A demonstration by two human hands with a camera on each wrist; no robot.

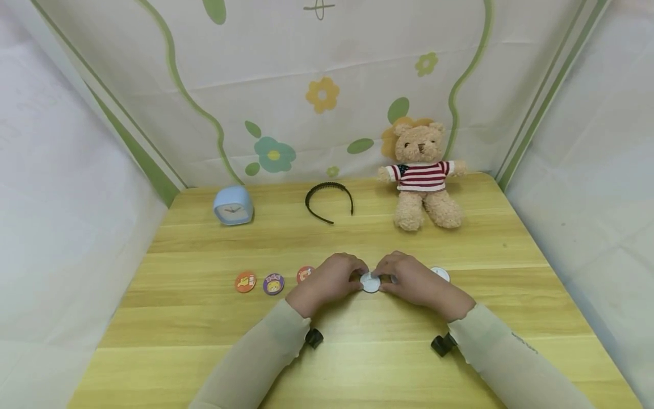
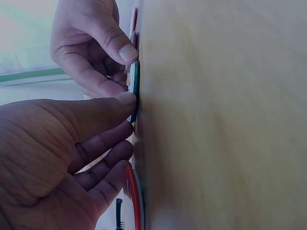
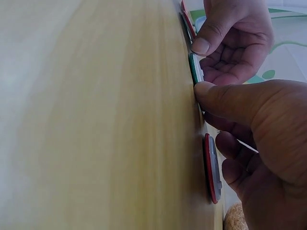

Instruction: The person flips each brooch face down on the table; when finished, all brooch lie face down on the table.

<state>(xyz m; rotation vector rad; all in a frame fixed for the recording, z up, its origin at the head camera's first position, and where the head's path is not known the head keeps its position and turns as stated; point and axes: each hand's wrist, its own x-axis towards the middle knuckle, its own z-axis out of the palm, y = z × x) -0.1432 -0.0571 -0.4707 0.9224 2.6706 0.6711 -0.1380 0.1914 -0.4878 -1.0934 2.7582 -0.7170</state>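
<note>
Both hands meet over a round pin badge (image 1: 370, 282), lying on the table with its pale back up and a green rim (image 2: 136, 91). My left hand (image 1: 339, 278) pinches its left edge between thumb and fingers. On the opposite edge, my right hand (image 1: 409, 278) pinches it likewise. Left of the left hand lies a red badge (image 1: 305, 274), picture up and partly covered by that hand. Beyond it are a purple badge (image 1: 273, 284) and an orange badge (image 1: 246, 281). A red-rimmed badge (image 3: 212, 167) lies back up beside the right hand, partly hidden in the head view.
Along the back of the wooden table (image 1: 214, 363) stand a blue clock (image 1: 233, 205), a black headband (image 1: 329, 186) and a teddy bear (image 1: 421, 176) in a striped shirt. A flowered cloth (image 1: 204, 68) hangs behind, with pale cloth on both sides.
</note>
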